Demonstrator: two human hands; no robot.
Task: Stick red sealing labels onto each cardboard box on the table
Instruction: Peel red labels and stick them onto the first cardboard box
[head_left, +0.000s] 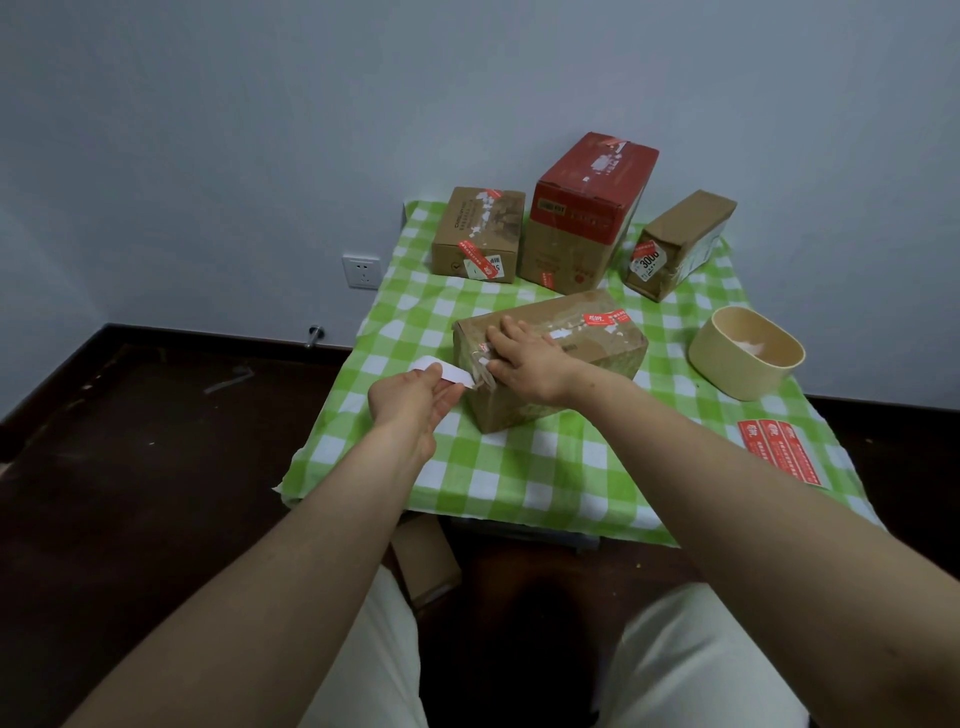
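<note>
- The middle box (597, 349), plain brown cardboard, lies slantwise on the green-and-white checked cloth (519, 483). Everything below is placed from it.
- The right hand (524, 358) rests on its left end. The fingers are spread flat over the top edge and the thumb is down the side face. It presses without gripping.
- The left hand (410, 400) hovers just off that same end, over the cloth, pinching a white paper strip (441, 373) between thumb and fingers. The strip's far end reaches the box corner by the right thumb. I cannot tell whether it is stuck there.
- One red label (605, 318) is already on the box's top, towards its right end.
- Behind it, near the wall, stand three more cartons: a small brown box (478, 234) to the back left, a tall red-topped box (587, 218) straight behind, and a narrow box (680, 244) tilted at the back right. All three carry red labels.
- To its right sits a beige oval tub (745, 351), apart from it with cloth showing between.
- Nearer than the tub, at the cloth's right edge, lies a sheet of red labels (779, 452).
- In front of the box is a broad stretch of bare cloth up to the near table edge. To its left only a narrow band runs before the cloth drops off to the dark floor (156, 441).
- A wall socket (361, 270) sits on the wall beyond the left edge.
</note>
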